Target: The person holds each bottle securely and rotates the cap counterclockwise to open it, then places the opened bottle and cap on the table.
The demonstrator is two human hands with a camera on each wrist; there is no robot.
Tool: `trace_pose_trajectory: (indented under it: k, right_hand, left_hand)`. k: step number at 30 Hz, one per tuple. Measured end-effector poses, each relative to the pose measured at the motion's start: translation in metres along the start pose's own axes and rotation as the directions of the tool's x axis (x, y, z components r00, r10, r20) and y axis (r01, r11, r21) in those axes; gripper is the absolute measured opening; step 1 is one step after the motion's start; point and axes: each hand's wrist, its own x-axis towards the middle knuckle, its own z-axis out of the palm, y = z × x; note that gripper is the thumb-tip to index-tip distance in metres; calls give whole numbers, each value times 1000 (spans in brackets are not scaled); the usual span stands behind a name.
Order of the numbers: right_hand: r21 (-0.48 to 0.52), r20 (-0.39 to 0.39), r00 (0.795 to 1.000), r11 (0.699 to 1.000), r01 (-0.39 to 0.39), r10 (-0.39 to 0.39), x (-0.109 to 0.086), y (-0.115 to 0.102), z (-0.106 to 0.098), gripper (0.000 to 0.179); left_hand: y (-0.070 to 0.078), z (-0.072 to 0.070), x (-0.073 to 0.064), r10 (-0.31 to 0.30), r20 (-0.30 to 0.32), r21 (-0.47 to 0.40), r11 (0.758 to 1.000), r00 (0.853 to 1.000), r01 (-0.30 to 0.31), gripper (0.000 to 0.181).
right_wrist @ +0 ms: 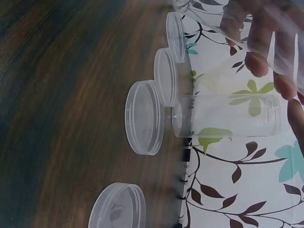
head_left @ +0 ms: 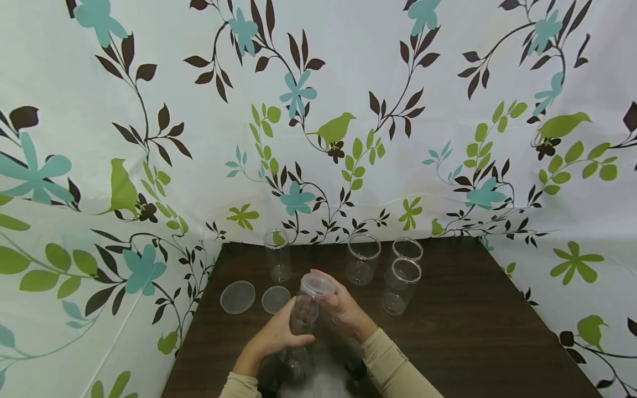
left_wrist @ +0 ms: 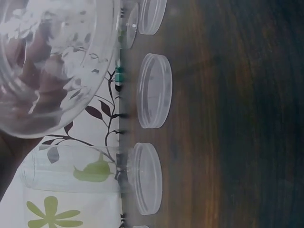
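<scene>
My left hand (head_left: 276,333) grips a clear plastic jar (head_left: 304,314) around its side, above the near part of the table. A translucent lid (head_left: 318,284) sits at the top of this jar. My right hand (head_left: 348,312) holds the lid by its rim, fingers behind and thumb in front. Whether the lid is screwed tight cannot be told. In the left wrist view the jar (left_wrist: 102,95) looms large, with blurred fingers seen through it. The right wrist view has the right hand's fingers (right_wrist: 259,42) curved at the upper right corner.
Two loose lids, a larger one (head_left: 238,297) and a smaller one (head_left: 276,299), lie left on the dark wooden table (head_left: 463,331). Behind them stands an open jar (head_left: 277,257). More open jars (head_left: 363,262) (head_left: 398,290) stand right. A patterned curtain (head_left: 338,193) hangs behind.
</scene>
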Motion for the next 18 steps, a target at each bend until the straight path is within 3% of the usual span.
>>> trace_pose_trajectory:
  k: [5,9,15,18]
  right_hand:
    - [17,-5,1000,1000,0,0,-2,3,-3,93]
    - [-8,-77,997,1000,15,-16,-5,4,1,94]
    - [-134,-233,966,988,83,-113,-4,4,11,65]
    - [-174,-256,960,982,69,-113,-5,2,13,59]
  left_hand:
    - [-5,4,1,-1,-19,-65,998,1000,0,75]
    - [-8,5,1,0,-83,-58,998,997,-5,74]
    - [-11,2,1,-31,-268,47,998,963,45,76]
    - [-12,2,2,-41,-311,87,994,950,72,78]
